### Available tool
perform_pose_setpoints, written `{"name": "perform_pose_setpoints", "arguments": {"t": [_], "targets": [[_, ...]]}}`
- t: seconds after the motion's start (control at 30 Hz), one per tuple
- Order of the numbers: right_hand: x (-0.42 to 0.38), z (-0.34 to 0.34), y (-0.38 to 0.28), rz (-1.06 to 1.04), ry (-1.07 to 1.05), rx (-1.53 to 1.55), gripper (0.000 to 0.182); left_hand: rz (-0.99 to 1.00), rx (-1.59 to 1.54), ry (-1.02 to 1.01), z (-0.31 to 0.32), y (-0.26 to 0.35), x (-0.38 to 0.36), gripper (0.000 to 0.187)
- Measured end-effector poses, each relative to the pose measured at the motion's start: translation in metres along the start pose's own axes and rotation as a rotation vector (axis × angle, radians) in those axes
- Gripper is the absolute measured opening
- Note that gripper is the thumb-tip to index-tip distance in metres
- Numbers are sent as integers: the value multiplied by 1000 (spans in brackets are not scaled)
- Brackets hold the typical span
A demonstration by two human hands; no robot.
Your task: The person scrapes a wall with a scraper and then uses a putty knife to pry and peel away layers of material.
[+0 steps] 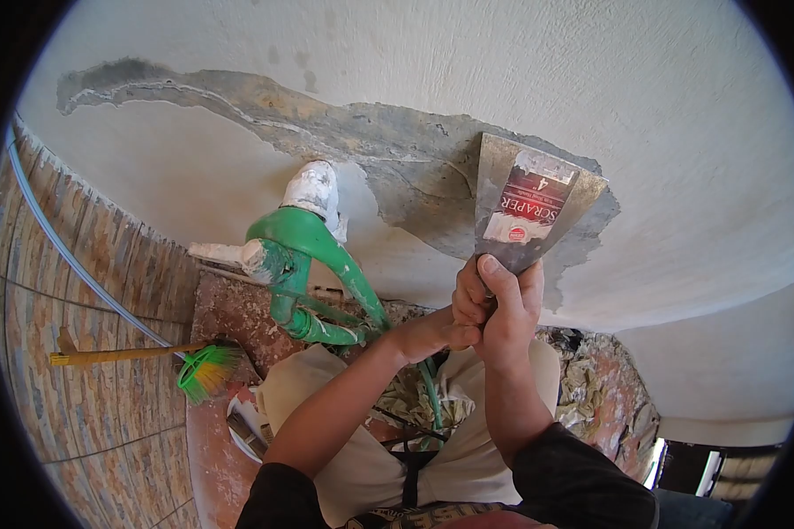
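Note:
A wide metal scraper with a red label is held upright, its blade in front of a grey bare patch on the white wall. My right hand grips it low down, with the thumb on the base of the blade. Close beside it, my left hand is closed round the lower part of the scraper. The handle is mostly hidden by my fingers. From this view I cannot tell whether the blade touches the wall.
Green pipes with a white-coated end stand left of my hands. A green broom lies farther left, near a pale hose and stone-patterned tiles. Crumpled debris covers the floor at right.

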State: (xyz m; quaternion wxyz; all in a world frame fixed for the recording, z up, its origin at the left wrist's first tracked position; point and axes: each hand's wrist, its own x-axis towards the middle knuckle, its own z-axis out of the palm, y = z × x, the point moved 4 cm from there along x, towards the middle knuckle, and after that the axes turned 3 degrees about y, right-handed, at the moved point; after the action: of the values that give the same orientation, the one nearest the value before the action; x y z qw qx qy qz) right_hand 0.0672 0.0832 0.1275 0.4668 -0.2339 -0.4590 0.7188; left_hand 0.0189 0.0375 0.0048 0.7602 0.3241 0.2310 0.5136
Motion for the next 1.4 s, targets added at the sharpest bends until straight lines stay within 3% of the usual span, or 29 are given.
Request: {"name": "perform_pose_setpoints", "arguments": {"t": [0.4,1.4], "targets": [[-1,1,1,19,-4,26,18,7,-10,39,6,7,-2,54],[-1,2,1,21,-26,16,19,-19,10,-1,5,6,-4,63]]}}
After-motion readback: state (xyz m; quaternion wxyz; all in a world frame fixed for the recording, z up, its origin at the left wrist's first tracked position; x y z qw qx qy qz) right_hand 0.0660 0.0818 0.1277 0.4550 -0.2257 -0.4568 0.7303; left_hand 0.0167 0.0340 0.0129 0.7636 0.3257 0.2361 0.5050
